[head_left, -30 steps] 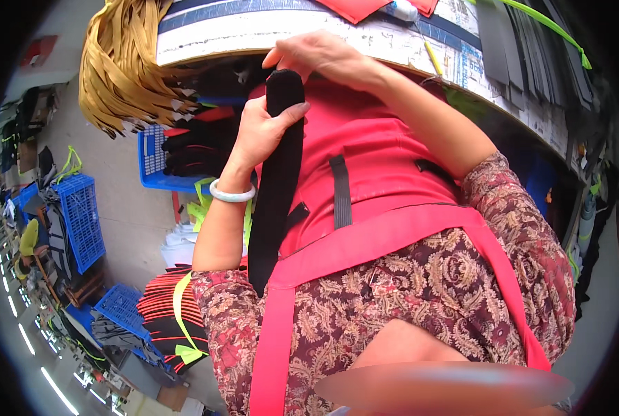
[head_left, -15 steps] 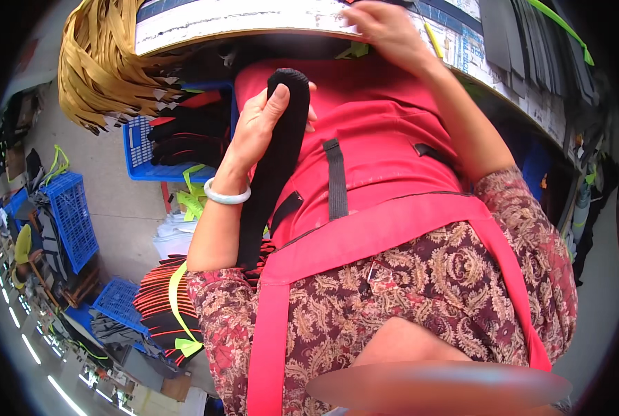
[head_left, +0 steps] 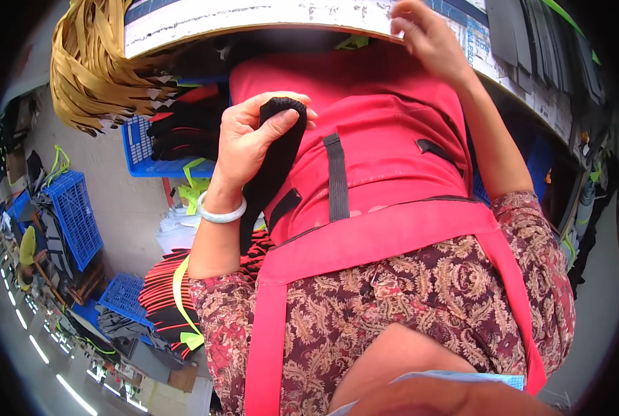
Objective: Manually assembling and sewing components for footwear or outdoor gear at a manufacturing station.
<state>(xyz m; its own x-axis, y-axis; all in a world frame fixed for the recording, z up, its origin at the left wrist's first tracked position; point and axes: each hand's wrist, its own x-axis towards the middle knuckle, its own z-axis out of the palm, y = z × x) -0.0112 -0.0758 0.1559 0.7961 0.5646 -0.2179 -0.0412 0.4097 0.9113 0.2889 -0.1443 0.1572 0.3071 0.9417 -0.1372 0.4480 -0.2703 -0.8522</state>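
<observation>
My left hand (head_left: 248, 135) is closed round the top end of a long black knitted piece (head_left: 276, 149), its thumb pressed over the folded end. The piece hangs down beside my red apron (head_left: 385, 139) and passes behind my left forearm, where its lower end is hidden. My right hand (head_left: 431, 43) hovers at the near edge of the white-topped workbench (head_left: 254, 19). Its fingers are loosely bent and apart, and I see nothing in them.
Tan straps (head_left: 94, 69) hang off the bench's left end. Beneath them a blue crate (head_left: 141, 166) holds black-and-red pieces. By my left elbow lies a tied black-and-red bundle (head_left: 162, 295). Grey strips (head_left: 531, 45) hang at the right; more blue crates (head_left: 75, 218) stand far left.
My left hand has come down a little toward me with the black knitted piece. My right hand has shifted right along the bench edge. The yellow pen on the bench no longer shows.
</observation>
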